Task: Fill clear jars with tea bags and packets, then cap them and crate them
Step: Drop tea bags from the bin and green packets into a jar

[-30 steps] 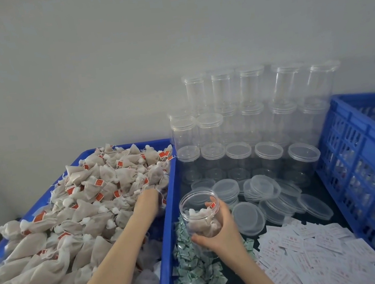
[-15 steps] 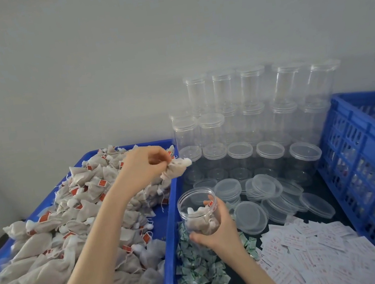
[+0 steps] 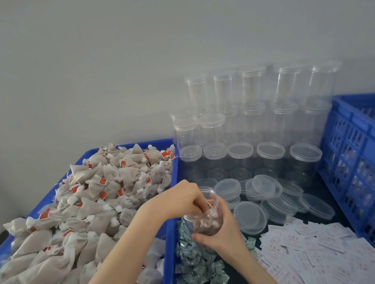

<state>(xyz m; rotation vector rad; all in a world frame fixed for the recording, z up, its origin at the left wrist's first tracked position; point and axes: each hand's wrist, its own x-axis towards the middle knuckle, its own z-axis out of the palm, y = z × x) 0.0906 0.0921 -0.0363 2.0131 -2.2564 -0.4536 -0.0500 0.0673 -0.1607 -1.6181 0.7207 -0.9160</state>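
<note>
Jar (image 3: 205, 221) gripped low in my right hand (image 3: 220, 231) could tip as my left hand's (image 3: 184, 197) fingers (image 3: 200, 204), curled inside its mouth, push tea bags down.

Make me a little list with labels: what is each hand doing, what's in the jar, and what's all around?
left hand: fingers dipped into the jar's open mouth
right hand: grip curled round the jar, holding it up
jar contents: tea bags, partly filled
jar lid: not on
left of jar: blue bin heaped with tea bags
under jar: green packets
right: white slips, loose lids
behind: stacked empty jars
far right: blue crate
</note>
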